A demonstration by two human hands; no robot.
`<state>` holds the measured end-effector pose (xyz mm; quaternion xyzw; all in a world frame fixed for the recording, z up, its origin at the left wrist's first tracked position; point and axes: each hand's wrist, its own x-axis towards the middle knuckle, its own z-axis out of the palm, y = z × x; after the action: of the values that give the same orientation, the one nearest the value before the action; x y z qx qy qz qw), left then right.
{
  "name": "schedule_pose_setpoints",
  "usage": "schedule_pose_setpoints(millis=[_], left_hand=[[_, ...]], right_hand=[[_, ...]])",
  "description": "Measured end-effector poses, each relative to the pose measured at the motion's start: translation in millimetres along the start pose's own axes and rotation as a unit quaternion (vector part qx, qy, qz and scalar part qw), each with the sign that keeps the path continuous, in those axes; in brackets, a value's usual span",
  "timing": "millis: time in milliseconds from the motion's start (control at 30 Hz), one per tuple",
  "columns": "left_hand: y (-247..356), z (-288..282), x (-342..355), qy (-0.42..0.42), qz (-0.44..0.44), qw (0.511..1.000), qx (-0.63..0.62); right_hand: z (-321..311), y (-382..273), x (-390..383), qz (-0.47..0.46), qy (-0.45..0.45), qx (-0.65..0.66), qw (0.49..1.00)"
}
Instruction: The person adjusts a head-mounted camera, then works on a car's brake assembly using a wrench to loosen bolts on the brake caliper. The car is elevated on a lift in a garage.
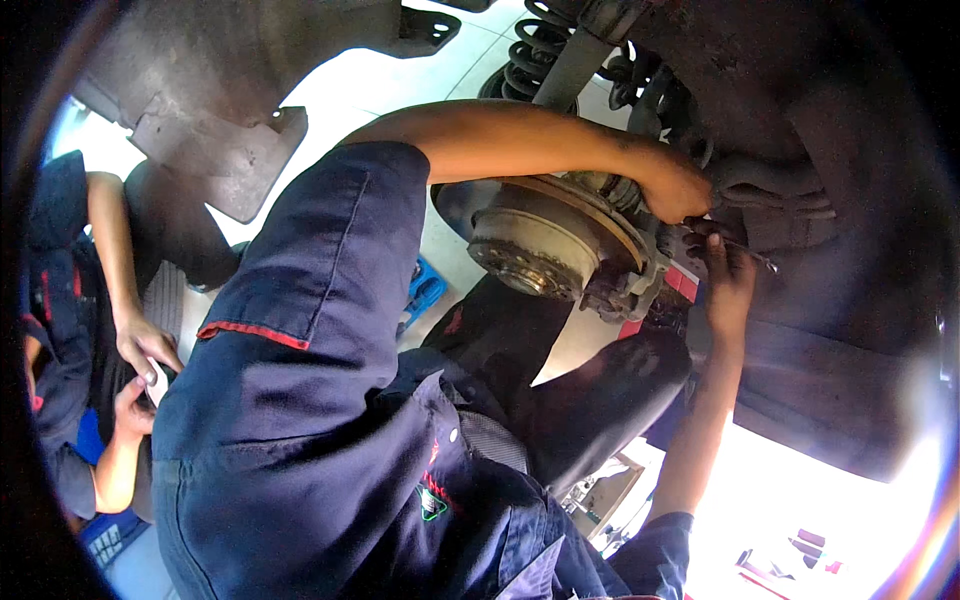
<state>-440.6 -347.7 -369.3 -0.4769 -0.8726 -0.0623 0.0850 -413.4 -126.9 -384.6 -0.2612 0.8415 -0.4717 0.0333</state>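
Note:
My left arm reaches across above the brake disc (545,215). My left hand (680,186) is closed behind the disc, beside the brake caliper and hub parts (640,275), and what its fingers grip is hidden. Just below it, my right hand (730,282) comes up from underneath, its fingers around a slim metal tool (762,260). One shiny end of this tool sticks out to the right of the hand. Its other end runs toward my left fingertips and is too dark to make out. The wheel hub (530,262) is bare, with no wheel on it.
A coil spring (530,55) and a shock absorber (583,65) stand above the disc. Dark wheel-arch panels (870,250) close in at right. A blue case (425,290) lies on the floor. At left, a co-worker's hands (140,370) hold a small white object (157,383).

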Motion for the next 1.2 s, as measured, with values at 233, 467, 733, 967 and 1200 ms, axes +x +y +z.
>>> schedule_pose_setpoints(millis=[233,467,733,967,1200], left_hand=[[-9,38,21,-0.059,-0.008,0.998,0.021],[20,8,-7,-0.102,-0.091,0.989,0.054],[-39,60,35,-0.19,-0.167,0.96,0.122],[6,13,-41,-0.149,-0.283,0.945,0.07],[-30,25,-88,0.026,-0.364,0.929,-0.063]], right_hand=[[-5,-5,-10,-0.05,-0.093,-0.037,0.994],[3,-18,-10,-0.116,-0.078,-0.067,0.988],[23,27,7,-0.123,-0.005,-0.007,0.992],[37,34,44,-0.071,0.09,-0.016,0.993],[96,35,52,-0.222,0.051,0.023,0.973]])
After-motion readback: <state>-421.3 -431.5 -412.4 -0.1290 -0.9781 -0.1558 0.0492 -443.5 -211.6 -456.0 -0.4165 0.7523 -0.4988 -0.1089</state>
